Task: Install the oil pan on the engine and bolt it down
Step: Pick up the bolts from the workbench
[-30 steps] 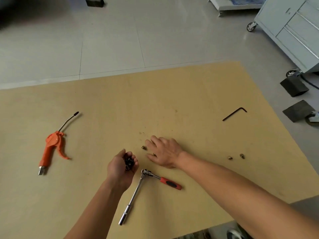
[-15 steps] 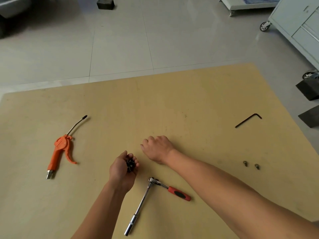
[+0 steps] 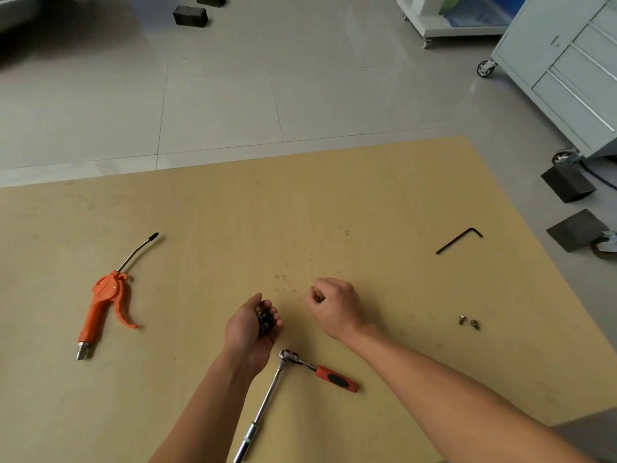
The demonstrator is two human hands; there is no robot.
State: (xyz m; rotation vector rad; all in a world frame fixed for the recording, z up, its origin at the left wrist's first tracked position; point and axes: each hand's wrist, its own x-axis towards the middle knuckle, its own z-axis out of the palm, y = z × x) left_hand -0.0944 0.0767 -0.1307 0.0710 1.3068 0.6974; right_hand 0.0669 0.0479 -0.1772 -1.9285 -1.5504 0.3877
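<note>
My left hand point(image 3: 248, 329) is cupped palm-up over the wooden board point(image 3: 233, 222) and holds several dark bolts point(image 3: 264, 322). Just right of it, my right hand point(image 3: 335, 307) is lifted off the board with its fingers curled around small brass-coloured bolts point(image 3: 320, 298). Two more bolts point(image 3: 468, 321) lie loose on the board at the right. A ratchet wrench point(image 3: 302, 364) with a red handle and a long extension lies just below my hands. No oil pan or engine is in view.
An orange air blow gun point(image 3: 103, 297) lies at the left of the board, a black hex key point(image 3: 459, 240) at the right. Beyond the board is tiled floor with black blocks point(image 3: 567, 183) and a grey wheeled cabinet point(image 3: 567, 68) at the right.
My right hand lay flat over small bolts on the board; it has closed around them and lifted. The left hand stays cupped with its bolts.
</note>
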